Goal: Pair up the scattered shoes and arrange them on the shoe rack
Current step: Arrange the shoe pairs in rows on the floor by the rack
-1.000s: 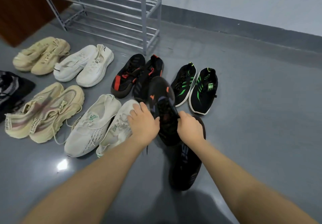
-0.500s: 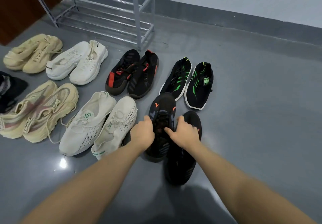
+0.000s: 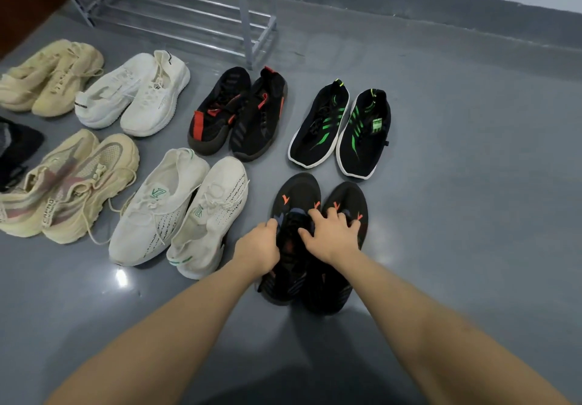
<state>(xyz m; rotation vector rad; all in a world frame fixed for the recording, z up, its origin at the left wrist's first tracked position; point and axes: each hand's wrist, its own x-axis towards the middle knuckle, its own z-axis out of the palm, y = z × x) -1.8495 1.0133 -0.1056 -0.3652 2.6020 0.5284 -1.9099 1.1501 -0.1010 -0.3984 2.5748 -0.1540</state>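
1. The shoes lay in pairs on the grey floor (image 3: pixel 456 184), in front of the metal rack (image 3: pixel 252 17) by the far wall.
2. Nearest the person, a black pair with orange marks stood side by side, touching: the left shoe (image 3: pixel 293 193) and the right shoe (image 3: pixel 349 196), toes toward the rack.
3. The left hand (image 3: pixel 256 248) gripped the left shoe at its outer side, fingers curled round the edge.
4. The right hand (image 3: pixel 330 234) rested over both shoes, fingers (image 3: pixel 315 215) curled into the laces and collar of the pair.
5. Just beyond lay the black-green pair (image 3: pixel 343 130), and left of it the black-red pair (image 3: pixel 239 114).
6. Left of the held pair lay the white-green pair (image 3: pixel 179 209); further left, the beige-pink pair (image 3: pixel 69 184).
7. In the far row lay the white pair (image 3: pixel 135 95) and the cream pair (image 3: pixel 50 76).
8. A dark shoe (image 3: pixel 15 146) showed at the left edge, cut off.
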